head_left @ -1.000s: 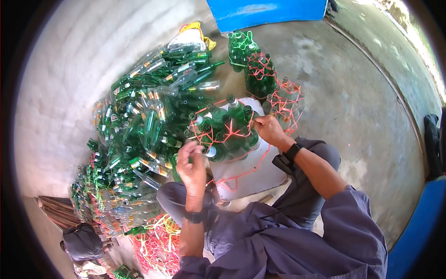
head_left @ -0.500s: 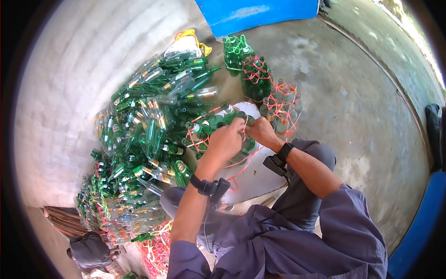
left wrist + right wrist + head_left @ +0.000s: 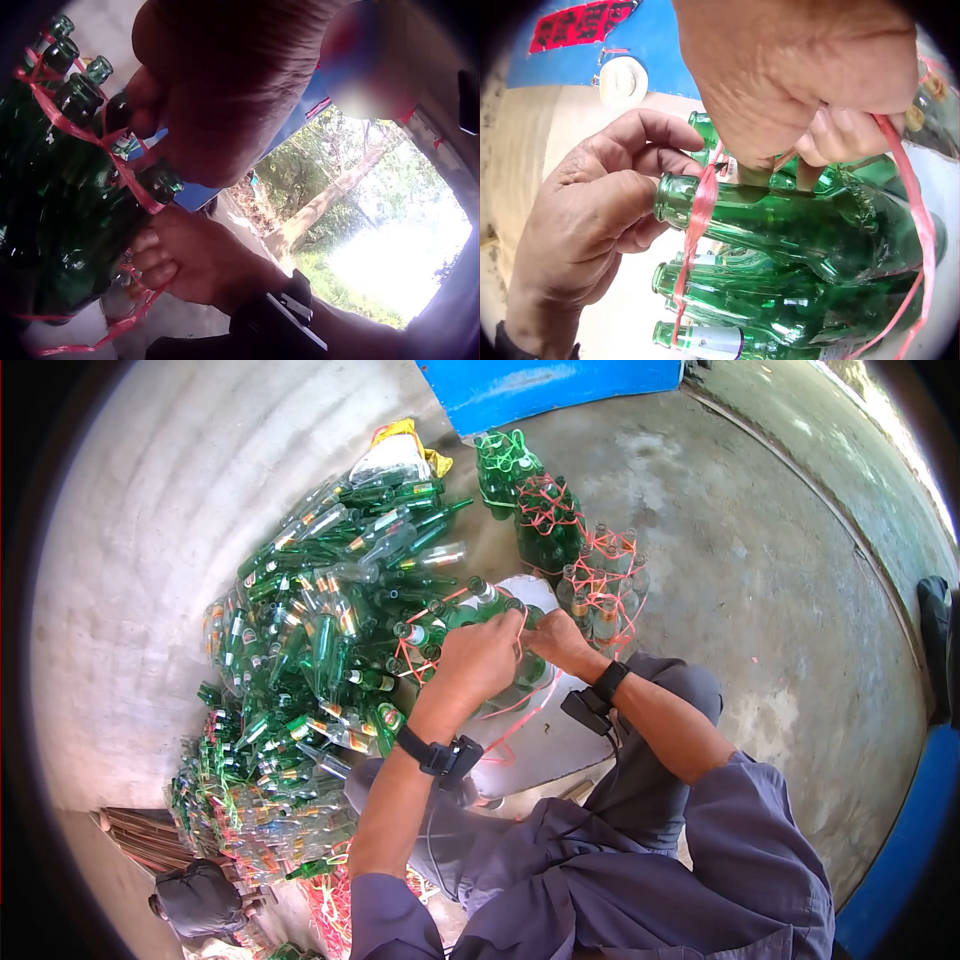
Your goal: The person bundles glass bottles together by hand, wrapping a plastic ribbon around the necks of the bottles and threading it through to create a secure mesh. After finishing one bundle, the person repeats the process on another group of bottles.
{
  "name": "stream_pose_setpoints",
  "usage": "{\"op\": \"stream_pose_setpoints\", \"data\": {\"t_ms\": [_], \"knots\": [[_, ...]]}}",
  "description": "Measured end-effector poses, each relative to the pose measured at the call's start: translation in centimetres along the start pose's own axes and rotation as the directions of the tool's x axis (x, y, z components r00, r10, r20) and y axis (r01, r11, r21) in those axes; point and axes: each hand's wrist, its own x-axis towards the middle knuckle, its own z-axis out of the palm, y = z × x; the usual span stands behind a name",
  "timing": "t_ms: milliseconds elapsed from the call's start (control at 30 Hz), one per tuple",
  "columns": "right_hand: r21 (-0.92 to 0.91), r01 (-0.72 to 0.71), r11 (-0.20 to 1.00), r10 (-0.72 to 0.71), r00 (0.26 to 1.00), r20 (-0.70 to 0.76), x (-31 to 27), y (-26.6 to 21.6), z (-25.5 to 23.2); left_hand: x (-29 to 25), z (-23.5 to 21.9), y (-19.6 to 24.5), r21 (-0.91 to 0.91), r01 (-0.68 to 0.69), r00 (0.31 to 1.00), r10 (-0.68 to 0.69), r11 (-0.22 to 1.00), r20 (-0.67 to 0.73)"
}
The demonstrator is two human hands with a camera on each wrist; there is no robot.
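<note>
Several green glass bottles (image 3: 802, 232) stand bunched together on a pale board (image 3: 560, 735), pink plastic strap (image 3: 699, 214) looped round their necks. My left hand (image 3: 478, 658) is at the near bottle's mouth; its bent fingertips meet the strap just below the lip in the right wrist view, with the thumb beside the rim. Close by on the right, my right hand (image 3: 562, 642) has its fingers curled round the strap, and a length hangs from the fist down along the bottles. Part of the right fingers hides behind the bottle neck in the right wrist view.
A large heap of loose bottles (image 3: 320, 630) lies to the left against the wall. Tied bundles (image 3: 548, 525) of bottles stand beyond the board, one of clear bottles (image 3: 605, 585) near my right hand. Pink strapping (image 3: 330, 905) piles up at lower left, near another person (image 3: 198, 900).
My left hand has moved rightward and up from the left side of the bunch to the bottle beside my right hand. The right hand stays near that bottle.
</note>
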Motion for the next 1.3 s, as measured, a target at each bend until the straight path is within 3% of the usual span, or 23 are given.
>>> {"op": "stream_pose_setpoints", "data": {"t_ms": [133,200,267,333,367,400,500,733,800,1033,1133,1200,1300], "knots": [[-0.051,0.019,0.999,-0.017,1.0,0.026,-0.1,-1.1,-1.4,0.2,-0.7,0.1,0.037,-0.012,0.999,0.013,0.999,-0.045],[-0.197,0.309,0.93,-0.318,0.948,-0.011,-0.4,-1.6,-2.5,0.1,-1.2,-0.1,0.042,-0.009,0.998,0.011,0.999,-0.054],[-0.187,0.347,0.919,-0.359,0.933,-0.036,-0.5,-2.2,-3.3,0.0,-1.8,-0.5,0.008,0.102,0.995,-0.102,0.995,0.023],[-0.177,0.387,0.905,-0.403,0.913,-0.063,-0.5,-3.4,-4.7,-0.4,-1.7,-1.1,-0.005,0.108,0.994,-0.108,0.994,-0.005],[0.124,0.099,0.987,-0.099,0.995,-0.006,-0.6,-4.3,-5.8,-0.6,-1.6,-1.5,-0.018,0.112,0.993,-0.112,0.994,-0.032],[0.382,-0.227,0.896,0.186,0.972,0.141,-0.7,-5.2,-6.7,-0.8,-1.9,-1.5,-0.017,0.114,0.993,-0.115,0.993,-0.031],[0.458,-0.307,0.834,0.234,0.949,0.21,-0.9,-6.4,-8.0,-1.4,-2.8,-1.8,-0.116,0.192,0.98,-0.196,0.975,-0.027],[0.528,-0.209,0.823,0.149,0.977,0.155,-1.0,-6.1,-7.8,-2.4,-3.3,-4.7,-0.368,0.255,0.956,-0.29,0.894,-0.041],[0.502,-0.251,0.828,0.192,0.967,0.167,-0.9,-6.0,-7.7,-2.1,-1.7,-5.6,-0.416,0.154,0.957,-0.24,0.896,-0.163],[0.502,-0.303,0.81,0.232,0.952,0.199,-0.9,-5.7,-6.8,-1.3,-0.4,-6.5,-0.45,0.225,0.928,-0.331,0.864,-0.171],[0.505,-0.293,0.812,0.22,0.955,0.201,-0.9,-5.7,-6.7,-0.8,-0.3,-6.7,-0.372,0.17,0.932,-0.271,0.912,-0.239],[0.48,-0.28,0.832,0.218,0.959,0.181,-0.9,-5.8,-6.8,-0.3,-0.1,-6.8,-0.474,0.298,0.902,-0.407,0.828,-0.142],[0.484,-0.288,0.826,0.241,0.958,0.158,-1.0,-5.9,-6.8,0.2,1.3,-7.8,-0.492,0.347,0.883,-0.455,0.799,-0.116]]}}
